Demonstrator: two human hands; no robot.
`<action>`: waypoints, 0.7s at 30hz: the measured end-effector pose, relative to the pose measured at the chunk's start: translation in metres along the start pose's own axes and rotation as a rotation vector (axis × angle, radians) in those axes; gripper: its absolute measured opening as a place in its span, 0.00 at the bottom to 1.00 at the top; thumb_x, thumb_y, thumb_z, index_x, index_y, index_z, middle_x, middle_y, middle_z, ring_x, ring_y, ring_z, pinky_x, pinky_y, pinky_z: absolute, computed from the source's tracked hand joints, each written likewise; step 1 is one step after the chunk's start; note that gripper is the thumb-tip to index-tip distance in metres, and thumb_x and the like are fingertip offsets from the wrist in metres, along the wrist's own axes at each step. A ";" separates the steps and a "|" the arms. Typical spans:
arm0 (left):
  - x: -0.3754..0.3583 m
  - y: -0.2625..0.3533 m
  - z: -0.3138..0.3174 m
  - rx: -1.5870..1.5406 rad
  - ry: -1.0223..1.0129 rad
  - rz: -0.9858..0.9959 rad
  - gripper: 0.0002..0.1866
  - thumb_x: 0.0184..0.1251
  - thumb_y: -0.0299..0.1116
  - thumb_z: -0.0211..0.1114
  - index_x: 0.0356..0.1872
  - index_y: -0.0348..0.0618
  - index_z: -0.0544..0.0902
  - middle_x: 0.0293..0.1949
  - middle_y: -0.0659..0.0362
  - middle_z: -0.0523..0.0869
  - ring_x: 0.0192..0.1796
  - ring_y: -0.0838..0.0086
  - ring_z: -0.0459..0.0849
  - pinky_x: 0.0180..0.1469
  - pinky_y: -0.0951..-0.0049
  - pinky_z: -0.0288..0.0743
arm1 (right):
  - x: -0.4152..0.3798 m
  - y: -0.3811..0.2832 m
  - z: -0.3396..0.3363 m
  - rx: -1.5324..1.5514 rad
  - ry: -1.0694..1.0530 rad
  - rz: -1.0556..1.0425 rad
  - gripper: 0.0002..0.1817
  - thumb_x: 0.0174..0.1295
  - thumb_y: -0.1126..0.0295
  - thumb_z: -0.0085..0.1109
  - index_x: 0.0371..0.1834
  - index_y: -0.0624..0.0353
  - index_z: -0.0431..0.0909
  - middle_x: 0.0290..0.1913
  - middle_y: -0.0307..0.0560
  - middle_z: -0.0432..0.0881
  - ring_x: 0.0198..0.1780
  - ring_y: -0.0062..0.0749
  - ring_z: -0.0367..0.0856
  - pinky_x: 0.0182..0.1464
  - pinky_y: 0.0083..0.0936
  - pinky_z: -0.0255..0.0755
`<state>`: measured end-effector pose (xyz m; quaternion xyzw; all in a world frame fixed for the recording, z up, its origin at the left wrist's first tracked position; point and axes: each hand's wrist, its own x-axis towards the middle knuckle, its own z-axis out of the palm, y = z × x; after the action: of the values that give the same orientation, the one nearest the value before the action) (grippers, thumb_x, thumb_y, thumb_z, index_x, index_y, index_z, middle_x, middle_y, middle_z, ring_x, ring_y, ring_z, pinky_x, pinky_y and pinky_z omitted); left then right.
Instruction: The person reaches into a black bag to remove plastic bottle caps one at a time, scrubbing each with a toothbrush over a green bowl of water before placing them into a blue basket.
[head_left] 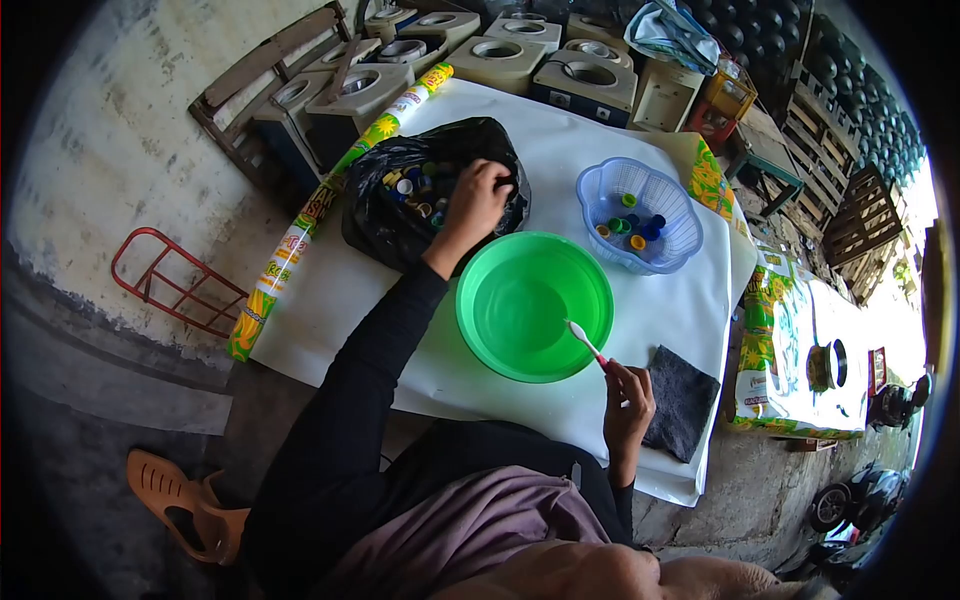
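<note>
My left hand (478, 205) is at the right side of an open black plastic bag (375, 215) holding several bottle caps (405, 187). Its fingers are curled together, and what they hold is hidden. A white and red toothbrush (583, 338) is in my right hand (628, 400), its head over the right part of a green basin (535, 365). The basin looks to have liquid in it. Behind and to the right, a blue plastic basket (683, 215) contains several green, blue and yellow caps (638, 242).
A dark cloth (682, 400) lies right of my right hand on the white-covered table (330, 340). A rolled colorful sheet (300, 235) runs along the left edge. Beyond the table stand several machine casings (500, 52). An orange plastic chair (185, 500) is at lower left.
</note>
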<state>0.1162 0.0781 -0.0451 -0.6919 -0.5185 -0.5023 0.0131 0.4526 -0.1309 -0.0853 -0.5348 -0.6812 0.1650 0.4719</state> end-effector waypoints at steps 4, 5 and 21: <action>-0.060 -0.058 -0.060 0.145 -0.125 -0.154 0.15 0.62 0.24 0.74 0.44 0.39 0.75 0.45 0.48 0.78 0.52 0.47 0.79 0.55 0.51 0.74 | 0.009 0.003 0.003 0.010 0.000 -0.048 0.10 0.67 0.77 0.70 0.50 0.55 0.89 0.41 0.44 0.87 0.36 0.31 0.88 0.29 0.25 0.78; -0.074 -0.057 -0.077 0.234 -0.209 -0.207 0.21 0.58 0.25 0.78 0.47 0.39 0.74 0.50 0.47 0.76 0.55 0.46 0.78 0.58 0.51 0.73 | 0.012 0.003 0.004 0.011 -0.016 -0.050 0.10 0.67 0.77 0.70 0.50 0.55 0.89 0.40 0.44 0.87 0.36 0.31 0.88 0.29 0.25 0.78; -0.082 -0.068 -0.058 0.485 -0.221 -0.174 0.16 0.54 0.13 0.66 0.46 0.30 0.84 0.48 0.44 0.83 0.54 0.45 0.83 0.58 0.53 0.78 | 0.026 -0.004 0.005 -0.016 -0.090 -0.067 0.10 0.67 0.77 0.70 0.50 0.55 0.90 0.41 0.45 0.87 0.37 0.31 0.88 0.32 0.25 0.80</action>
<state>0.0304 0.0201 -0.1083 -0.6721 -0.6792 -0.2842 0.0784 0.4468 -0.1083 -0.0730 -0.5073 -0.7207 0.1676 0.4418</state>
